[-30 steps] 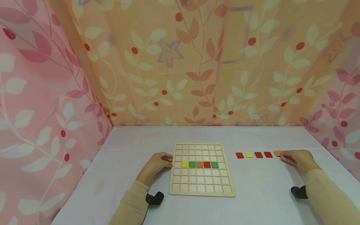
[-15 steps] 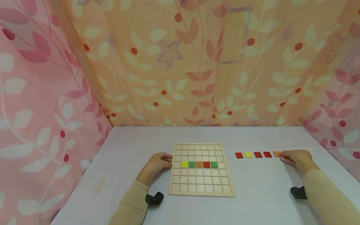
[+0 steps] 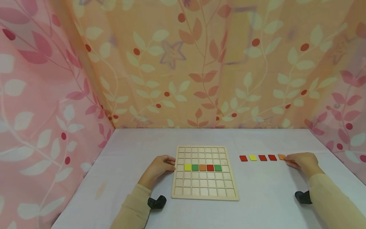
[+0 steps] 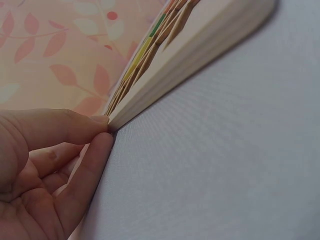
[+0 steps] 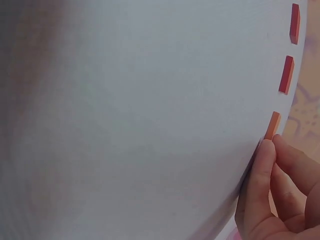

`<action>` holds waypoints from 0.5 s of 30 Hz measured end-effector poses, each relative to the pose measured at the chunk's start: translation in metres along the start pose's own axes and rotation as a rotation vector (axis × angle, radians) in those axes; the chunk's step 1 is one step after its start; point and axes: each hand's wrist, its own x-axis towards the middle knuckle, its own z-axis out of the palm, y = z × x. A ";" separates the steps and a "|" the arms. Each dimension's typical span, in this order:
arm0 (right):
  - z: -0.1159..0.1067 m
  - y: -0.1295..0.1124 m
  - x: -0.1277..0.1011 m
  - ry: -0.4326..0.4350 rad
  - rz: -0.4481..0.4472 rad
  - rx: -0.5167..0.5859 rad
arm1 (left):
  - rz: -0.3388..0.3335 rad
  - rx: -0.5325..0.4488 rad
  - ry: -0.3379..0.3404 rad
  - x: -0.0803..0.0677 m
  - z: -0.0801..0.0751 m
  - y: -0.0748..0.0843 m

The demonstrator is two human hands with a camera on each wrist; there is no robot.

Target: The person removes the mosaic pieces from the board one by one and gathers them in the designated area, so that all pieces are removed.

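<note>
A square wooden grid board (image 3: 203, 183) lies on the white table. Across its middle row sit a yellow tile (image 3: 187, 167), green tiles (image 3: 195, 167), an orange tile (image 3: 202, 167) and a red tile (image 3: 210, 167). My left hand (image 3: 159, 166) holds the board's left edge, thumb and finger pinching its side (image 4: 200, 54) in the left wrist view. To the right, my right hand (image 3: 303, 161) pinches a loose orange tile (image 5: 273, 125) at the end of a row on the table. Its fingertips cover part of that tile.
Left of the pinched tile, the row holds red tiles (image 3: 262, 158) and a yellow tile (image 3: 253, 157). Black wrist devices (image 3: 157, 202) are strapped at both sleeves. Floral cloth (image 3: 200, 79) walls the table at the back and both sides.
</note>
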 end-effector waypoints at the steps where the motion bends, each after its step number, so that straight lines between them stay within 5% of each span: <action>1: 0.000 0.000 0.001 0.004 0.002 -0.003 | -0.001 0.000 0.001 0.000 0.000 0.000; 15: 0.003 -0.005 -0.002 0.017 -0.004 -0.088 | 0.004 -0.008 0.001 -0.002 0.000 0.000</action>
